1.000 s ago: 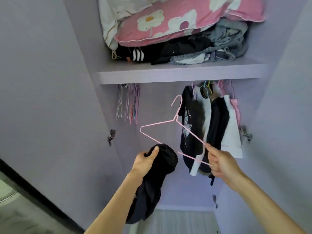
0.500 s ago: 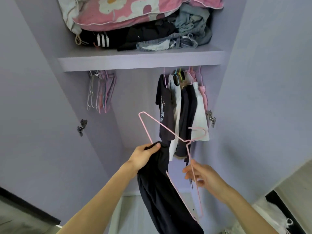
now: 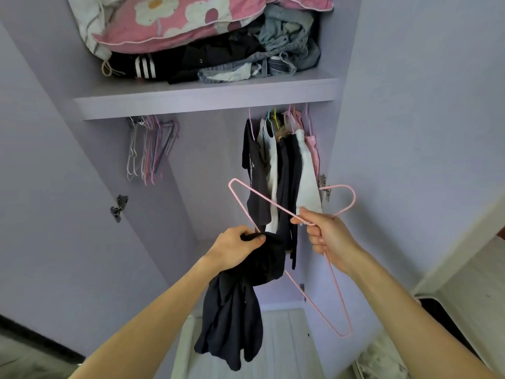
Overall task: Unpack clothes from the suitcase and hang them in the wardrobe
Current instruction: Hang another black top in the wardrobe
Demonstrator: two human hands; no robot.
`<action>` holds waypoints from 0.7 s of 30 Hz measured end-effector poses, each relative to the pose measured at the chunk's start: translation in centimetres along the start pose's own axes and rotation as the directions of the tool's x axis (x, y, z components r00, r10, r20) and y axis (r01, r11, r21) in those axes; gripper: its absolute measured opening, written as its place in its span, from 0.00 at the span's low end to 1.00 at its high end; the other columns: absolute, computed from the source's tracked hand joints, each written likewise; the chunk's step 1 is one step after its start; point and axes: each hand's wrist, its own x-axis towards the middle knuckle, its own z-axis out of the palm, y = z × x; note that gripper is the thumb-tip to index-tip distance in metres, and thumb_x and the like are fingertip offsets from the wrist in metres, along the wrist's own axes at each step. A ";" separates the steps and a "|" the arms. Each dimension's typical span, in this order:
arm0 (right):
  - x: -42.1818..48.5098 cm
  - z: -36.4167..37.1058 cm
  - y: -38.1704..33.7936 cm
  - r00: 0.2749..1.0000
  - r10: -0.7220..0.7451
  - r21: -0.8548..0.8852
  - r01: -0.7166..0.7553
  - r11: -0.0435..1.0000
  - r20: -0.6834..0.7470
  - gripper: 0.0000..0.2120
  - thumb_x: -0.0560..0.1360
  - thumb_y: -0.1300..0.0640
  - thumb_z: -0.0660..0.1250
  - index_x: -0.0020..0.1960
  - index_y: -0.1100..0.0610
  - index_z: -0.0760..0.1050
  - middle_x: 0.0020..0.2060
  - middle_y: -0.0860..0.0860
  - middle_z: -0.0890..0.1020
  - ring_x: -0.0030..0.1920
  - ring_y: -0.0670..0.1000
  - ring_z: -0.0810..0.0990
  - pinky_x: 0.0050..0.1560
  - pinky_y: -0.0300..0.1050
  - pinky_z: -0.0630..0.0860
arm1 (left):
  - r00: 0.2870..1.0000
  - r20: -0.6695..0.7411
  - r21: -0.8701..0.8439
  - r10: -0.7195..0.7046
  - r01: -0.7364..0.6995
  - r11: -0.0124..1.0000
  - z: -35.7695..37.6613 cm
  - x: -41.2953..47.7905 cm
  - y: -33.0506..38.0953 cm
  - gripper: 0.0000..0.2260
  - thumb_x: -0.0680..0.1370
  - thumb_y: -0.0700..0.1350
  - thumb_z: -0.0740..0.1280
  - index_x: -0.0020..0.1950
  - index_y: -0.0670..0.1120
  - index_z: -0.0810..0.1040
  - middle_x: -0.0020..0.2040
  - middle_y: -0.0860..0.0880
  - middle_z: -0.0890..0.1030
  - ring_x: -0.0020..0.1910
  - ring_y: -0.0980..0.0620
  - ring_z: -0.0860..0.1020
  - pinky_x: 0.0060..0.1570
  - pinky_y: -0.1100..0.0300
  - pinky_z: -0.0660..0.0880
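Threading the hanger into the cloth is the step I judge to be in hand. My left grip (image 3: 235, 250) pinches the bunched top of the dark garment (image 3: 237, 310), which hangs below it in front of the open wardrobe (image 3: 410, 132). My right grip (image 3: 328, 236) is closed round the neck of the pink wire hanger (image 3: 262, 199), with the hook out to its upper right. One arm of the wire runs up and left, the other drops below the right grip. The long bar passes at or behind the cloth beside the left grip, and I cannot tell whether it is inside the garment yet.

To do this well, I would open the neckline with the left grip rather than keep it bunched. I would then steer one hanger corner in with the right grip and settle the second shoulder before lifting. The hung clothes (image 3: 284, 173) are above both grips and the spare hangers (image 3: 150, 149) are up and left of them, so the gap between looks the easiest place to hook.

Compared with half a second ago, the right grip has risen level with the left and tightened from loose fingers to a firm hold. The garment is gathered shorter.
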 end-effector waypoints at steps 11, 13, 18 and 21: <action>-0.5 3.2 1.7 0.995 0.023 -0.200 -0.003 0.980 0.099 0.16 0.75 0.49 0.72 0.52 0.60 0.74 0.34 0.52 0.71 0.27 0.48 0.67 0.26 0.40 0.62 | 0.995 -0.036 -0.081 0.089 -0.092 0.993 -1.6 0.3 2.3 0.08 0.78 0.56 0.69 0.43 0.54 0.82 0.39 0.58 0.82 0.42 0.59 0.80 0.44 0.66 0.72; -0.1 3.5 1.4 0.997 0.021 -0.155 -0.009 0.988 0.079 0.09 0.76 0.56 0.70 0.46 0.60 0.72 0.32 0.52 0.69 0.27 0.48 0.66 0.25 0.40 0.61 | 0.995 -0.048 -0.082 0.088 -0.092 0.992 -1.8 0.2 2.4 0.07 0.78 0.55 0.68 0.43 0.55 0.82 0.38 0.58 0.81 0.42 0.59 0.80 0.44 0.67 0.71; 0.6 4.8 -0.5 1.000 0.018 -0.182 -0.020 0.983 -0.015 0.14 0.75 0.51 0.70 0.38 0.55 0.69 0.26 0.49 0.62 0.24 0.48 0.58 0.26 0.41 0.56 | 0.994 -0.061 -0.108 0.085 -0.092 0.990 -2.4 0.1 2.1 0.07 0.78 0.53 0.67 0.43 0.54 0.83 0.40 0.55 0.81 0.45 0.55 0.80 0.48 0.63 0.73; 1.0 5.5 -2.2 0.997 -0.038 -0.246 0.020 0.969 -0.067 0.10 0.73 0.58 0.69 0.36 0.55 0.69 0.21 0.45 0.62 0.22 0.47 0.59 0.25 0.40 0.58 | 0.996 -0.036 -0.088 0.082 -0.085 0.993 -3.3 0.1 2.1 0.08 0.79 0.53 0.66 0.46 0.55 0.83 0.44 0.55 0.83 0.47 0.55 0.80 0.49 0.63 0.73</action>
